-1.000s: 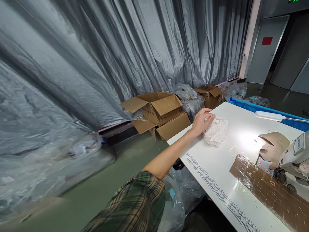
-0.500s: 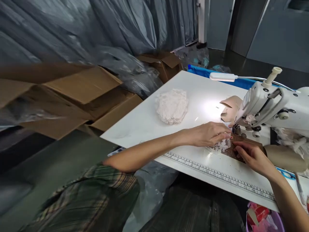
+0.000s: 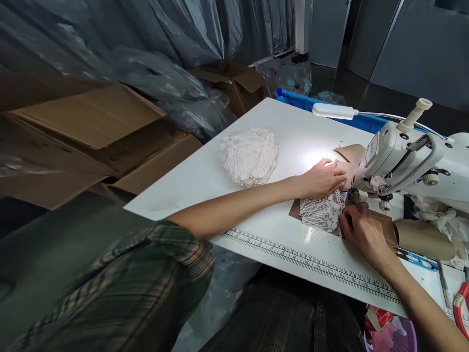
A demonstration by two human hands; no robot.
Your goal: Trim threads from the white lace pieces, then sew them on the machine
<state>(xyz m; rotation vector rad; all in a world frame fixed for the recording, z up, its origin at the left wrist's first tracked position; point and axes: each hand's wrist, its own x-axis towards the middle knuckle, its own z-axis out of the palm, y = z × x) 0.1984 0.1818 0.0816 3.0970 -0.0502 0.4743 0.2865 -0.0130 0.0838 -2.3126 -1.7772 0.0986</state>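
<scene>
A white lace piece (image 3: 319, 213) lies on brown paper (image 3: 295, 209) in front of the needle area of a white sewing machine (image 3: 388, 151). My left hand (image 3: 324, 179) rests just behind the lace, its fingers stretched toward the presser foot over a curled beige paper piece (image 3: 353, 152). At the lace's right edge, my right hand (image 3: 362, 231) has its fingers curled together and pinching the edge; the fingertips are partly hidden. To the left on the white table sits a round pile of white lace pieces (image 3: 249, 157).
A ruler strip (image 3: 306, 261) runs along the front edge of the table. A lamp (image 3: 334, 111) shines from behind. On the right lie a beige roll (image 3: 423, 239), tweezers (image 3: 443, 283) and red-handled scissors (image 3: 460, 305). Cardboard boxes (image 3: 88, 117) stand left; a purple bin (image 3: 408, 332) is below.
My left hand has moved back off the lace, which now shows spread to the left on the brown paper. My right hand has shifted left to the lace's edge. The view has turned slightly.
</scene>
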